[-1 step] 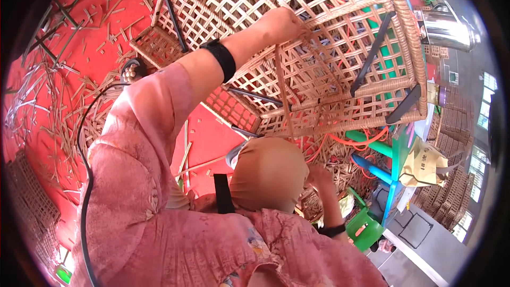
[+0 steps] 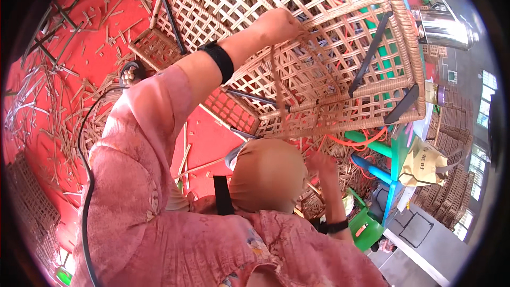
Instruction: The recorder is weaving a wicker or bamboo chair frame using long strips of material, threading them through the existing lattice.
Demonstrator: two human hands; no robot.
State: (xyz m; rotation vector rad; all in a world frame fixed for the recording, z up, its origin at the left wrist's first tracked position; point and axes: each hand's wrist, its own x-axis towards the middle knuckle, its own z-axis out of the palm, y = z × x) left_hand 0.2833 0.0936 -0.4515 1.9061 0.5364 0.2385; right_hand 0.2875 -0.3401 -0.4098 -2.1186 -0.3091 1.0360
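Nothing moved | left hand (image 2: 279, 24) gripping cane strips (image 2: 276, 74) against wicker chair (image 2: 329, 48)

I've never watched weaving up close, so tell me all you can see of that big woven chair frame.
The woven chair frame is a large open lattice of tan cane strips over dark metal bars, tipped on its side above the red floor. Loose strips hang from it. The left hand presses into the weave; the right hand reaches up beneath its lower edge.

Loose cane offcuts (image 2: 64, 74) litter the red floor (image 2: 79, 32) at left — at right stand a shiny metal canister (image 2: 443, 26), a brown paper bag (image 2: 422, 165) and a green stool (image 2: 366, 228).
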